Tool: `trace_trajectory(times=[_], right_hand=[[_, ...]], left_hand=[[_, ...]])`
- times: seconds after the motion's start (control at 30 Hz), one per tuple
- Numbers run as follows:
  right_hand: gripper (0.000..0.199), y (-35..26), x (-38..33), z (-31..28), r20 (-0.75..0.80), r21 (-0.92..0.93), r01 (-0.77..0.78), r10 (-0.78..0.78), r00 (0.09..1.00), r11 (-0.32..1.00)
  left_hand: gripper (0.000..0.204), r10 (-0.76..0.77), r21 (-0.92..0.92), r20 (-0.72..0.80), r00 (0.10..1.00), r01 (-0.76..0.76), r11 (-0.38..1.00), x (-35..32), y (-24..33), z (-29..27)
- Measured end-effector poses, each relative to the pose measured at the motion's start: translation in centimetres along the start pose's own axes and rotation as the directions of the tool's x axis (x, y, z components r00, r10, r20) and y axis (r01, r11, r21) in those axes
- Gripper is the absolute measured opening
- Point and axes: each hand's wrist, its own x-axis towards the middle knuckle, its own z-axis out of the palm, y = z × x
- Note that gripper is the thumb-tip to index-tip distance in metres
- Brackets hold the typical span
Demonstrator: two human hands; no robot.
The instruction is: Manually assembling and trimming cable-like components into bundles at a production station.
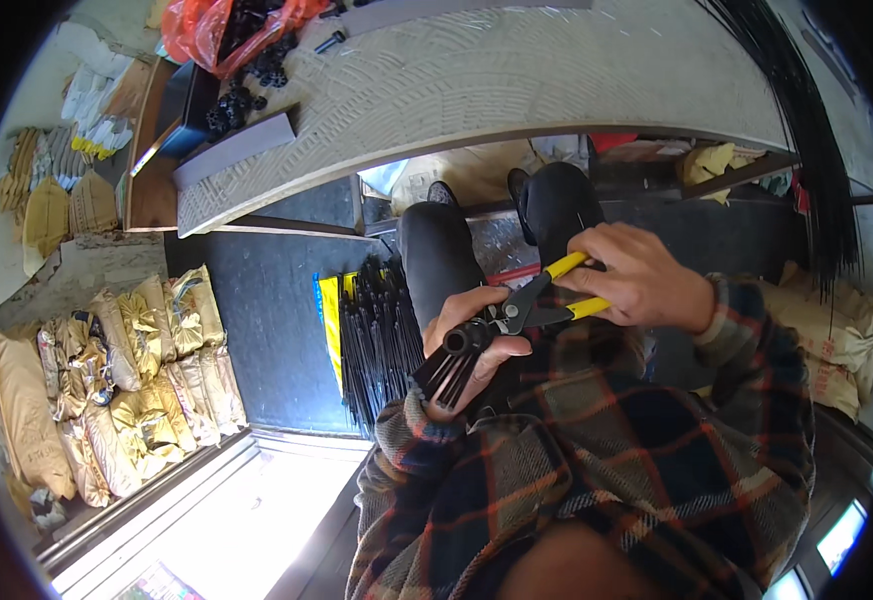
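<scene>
A black plastic part (pixel 461 345) is gripped in the left hand (pixel 471 330) at centre. Yellow-handled pliers (pixel 546 295) are squeezed by the right hand (pixel 641 280), nose touching the part. Black rods (pixel 376 335) lie just left.

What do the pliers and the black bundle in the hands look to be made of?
Pliers: dark, dull metal jaws; glossy yellow grips, probably plastic or rubber coating. Black bundle: thin, stiff, matte strands held by a ring, likely plastic or coated wire; unclear which.
</scene>
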Motion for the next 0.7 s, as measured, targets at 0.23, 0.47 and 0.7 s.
trace_trajectory(times=[0.23, 0.47, 0.7], right_hand=[[0.017, 0.1, 0.2, 5.8, -0.141, 0.391, -0.021, 0.082, 0.987, 0.920], [0.021, -0.2, 4.8, 1.2, -0.259, -0.517, 0.062, -0.225, 0.939, 0.854], [0.040, 0.3, 5.4, 2.0, -0.257, -0.834, 0.053, -0.473, 0.843, 0.549]], left_hand=[[0.089, -0.076, -0.351, 0.070, 0.995, 0.096, 0.931, 0.3, -0.1, -0.6], [0.079, 0.092, -0.072, 0.013, 0.996, -0.091, 0.993, 0.9, -0.7, -2.7], [0.082, -0.047, -0.007, 0.109, 0.993, 0.048, 0.999, 1.3, 0.7, -3.6]])
